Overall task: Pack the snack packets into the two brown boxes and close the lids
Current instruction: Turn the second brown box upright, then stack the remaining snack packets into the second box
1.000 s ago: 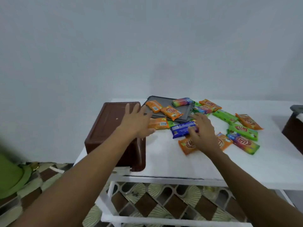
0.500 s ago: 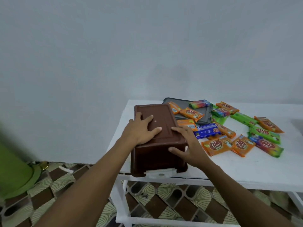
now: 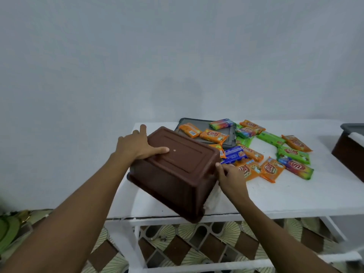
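Brown rectangular plastic box [image 3: 173,170], upside down & tilted, at front-left of white table [image 3: 295,194]. Your left hand [image 3: 136,146] grips its far edge, right hand [image 3: 230,176] clutches its right corner; colourful snack pkts [image 3: 271,169] just beside.

Both arms reach fwd: L grip [image 3: 137,146] clamps box [image 3: 177,174] left end, thumb flat; R grip [image 3: 230,178] holds its right corner.
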The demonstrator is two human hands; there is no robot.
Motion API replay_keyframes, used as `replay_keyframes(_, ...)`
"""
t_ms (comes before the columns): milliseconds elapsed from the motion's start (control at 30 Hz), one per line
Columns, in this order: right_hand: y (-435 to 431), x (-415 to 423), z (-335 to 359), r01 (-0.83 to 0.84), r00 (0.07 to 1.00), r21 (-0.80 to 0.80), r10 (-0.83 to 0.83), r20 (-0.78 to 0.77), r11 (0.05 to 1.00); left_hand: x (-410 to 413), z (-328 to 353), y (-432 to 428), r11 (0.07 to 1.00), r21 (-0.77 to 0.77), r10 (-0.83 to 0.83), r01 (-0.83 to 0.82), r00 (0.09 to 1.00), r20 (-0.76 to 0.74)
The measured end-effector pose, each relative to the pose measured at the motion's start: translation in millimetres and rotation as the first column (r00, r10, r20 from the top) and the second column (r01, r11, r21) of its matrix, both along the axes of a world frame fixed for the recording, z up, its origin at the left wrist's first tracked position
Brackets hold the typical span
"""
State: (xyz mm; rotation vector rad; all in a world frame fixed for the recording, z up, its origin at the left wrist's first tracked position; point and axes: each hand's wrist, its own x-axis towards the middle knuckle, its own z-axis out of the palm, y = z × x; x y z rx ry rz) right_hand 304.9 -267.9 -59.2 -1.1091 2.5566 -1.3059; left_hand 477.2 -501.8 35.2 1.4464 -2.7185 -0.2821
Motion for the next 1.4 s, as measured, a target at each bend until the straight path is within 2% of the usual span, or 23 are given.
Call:
replay_keyframes(67,-8,7,8,0.021,0.997,0.029,-0.024,0.075,0.999,11,-3,-5,0.991,0.129,0.034,-0.033,0.999,0.002)
replay_keyframes(133,-16,15,19,0.035,0.972,0.059,-0.048,0.230,0.998,25,-9,-6,0.924,0.383,0.046,-0.014,0.996,-0.075)
replay_keyframes(167,-19,18,22,0.019,0.951,0.064,-0.038,0.307,0.998,31,-10,-6,0.899,0.438,0.050,-0.002,0.994,-0.097)
replay_keyframes(200,-20,20,25,0.000,0.933,0.072,-0.026,0.358,0.997,33,-8,-6,0.910,0.416,0.035,0.003,0.996,-0.084)
replay_keyframes(300,-22,18,38,-0.033,0.914,0.066,0.003,0.406,0.997,40,10,-7,0.975,0.219,0.031,-0.019,0.998,-0.051)
replay_keyframes(400,-21,16,70,0.021,0.882,-0.143,0.049,0.468,0.990,47,36,-9,0.983,0.182,0.070,-0.026,0.968,-0.240)
replay_keyframes(467,-21,12,94,0.050,0.864,-0.297,0.109,0.492,0.954,51,52,-7,0.968,0.250,0.133,-0.016,0.879,-0.459)
replay_keyframes(567,-20,3,115,0.096,0.804,-0.476,0.214,0.555,0.874,53,65,-1,0.933,0.345,0.185,0.104,0.683,-0.706)
replay_keyframes(667,-18,-2,119,0.241,0.704,-0.576,0.269,0.658,0.781,53,55,5,0.877,0.422,0.240,0.230,0.552,-0.798)
replay_keyframes(733,-16,2,113,0.303,0.663,-0.557,0.249,0.706,0.774,55,40,6,0.812,0.531,0.388,0.241,0.457,-0.800)
replay_keyframes(767,-15,4,107,0.334,0.653,-0.529,0.213,0.727,0.780,56,31,8,0.773,0.589,0.456,0.235,0.439,-0.774)
replay_keyframes(800,-14,6,100,0.361,0.642,-0.495,0.174,0.747,0.790,57,23,9,0.741,0.633,0.496,0.224,0.452,-0.741)
replay_keyframes(933,-9,10,83,0.350,0.598,-0.344,0.075,0.798,0.871,62,-4,13,0.680,0.712,0.487,0.175,0.618,-0.617)
replay_keyframes(1033,-8,6,79,0.282,0.612,-0.292,0.063,0.789,0.914,67,-11,11,0.632,0.757,0.509,0.166,0.647,-0.568)
replay_keyframes(1200,3,2,72,0.237,0.645,-0.261,0.049,0.762,0.936,81,-17,6,0.615,0.775,0.468,0.147,0.723,-0.509)
replay_keyframes(1300,9,6,68,0.198,0.664,-0.178,0.001,0.748,0.964,77,-24,7,0.718,0.692,0.394,0.076,0.774,-0.495)
replay_keyframes(1400,8,5,62,0.178,0.694,-0.135,-0.027,0.720,0.975,63,-33,4,0.880,0.472,0.241,0.048,0.811,-0.533)
